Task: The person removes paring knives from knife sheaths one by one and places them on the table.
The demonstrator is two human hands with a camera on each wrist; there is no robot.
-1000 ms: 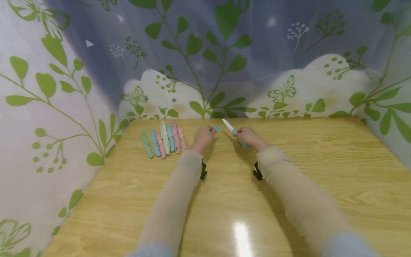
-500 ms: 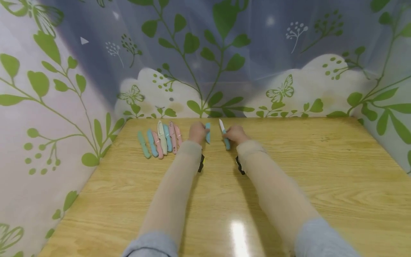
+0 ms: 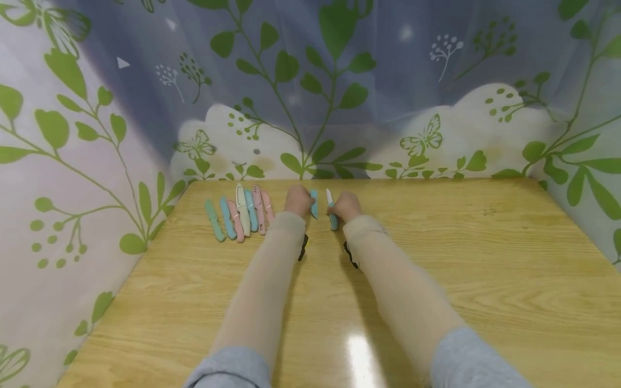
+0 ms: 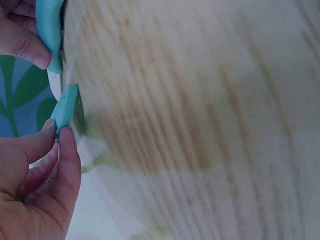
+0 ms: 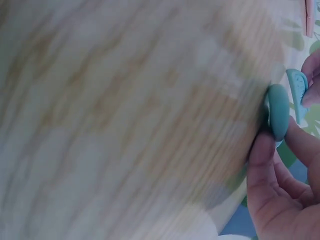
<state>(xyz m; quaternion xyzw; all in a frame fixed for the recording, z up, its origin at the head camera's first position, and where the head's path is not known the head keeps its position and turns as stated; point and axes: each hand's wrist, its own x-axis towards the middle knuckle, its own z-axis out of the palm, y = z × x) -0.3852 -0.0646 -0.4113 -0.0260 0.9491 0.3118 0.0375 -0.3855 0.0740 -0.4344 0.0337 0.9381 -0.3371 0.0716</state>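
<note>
Near the table's far edge my left hand [image 3: 297, 201] pinches a blue knife sheath [image 3: 315, 204] between thumb and fingers. Just to its right, my right hand [image 3: 346, 206] grips a small knife by its blue handle [image 3: 333, 220], the white blade [image 3: 329, 196] pointing away from me. A narrow gap separates sheath and knife in the head view. The left wrist view shows the sheath [image 4: 65, 108] at my left fingertips, with the knife handle [image 4: 48, 30] beyond it. In the right wrist view the rounded handle [image 5: 278, 112] sits between thumb and fingers, low over the wood.
Left of my hands, several sheathed knives in green, blue, pink and cream lie side by side, among them a cream one [image 3: 243, 210] and a green one [image 3: 214, 220]. The wooden table [image 3: 461, 258] meets a leaf-patterned cloth backdrop [image 3: 359, 108] behind and at both sides.
My right hand has moved left with the knife, bringing it close to the sheath and lower. My left hand has shifted slightly left, turning the sheath lengthwise alongside the knife.
</note>
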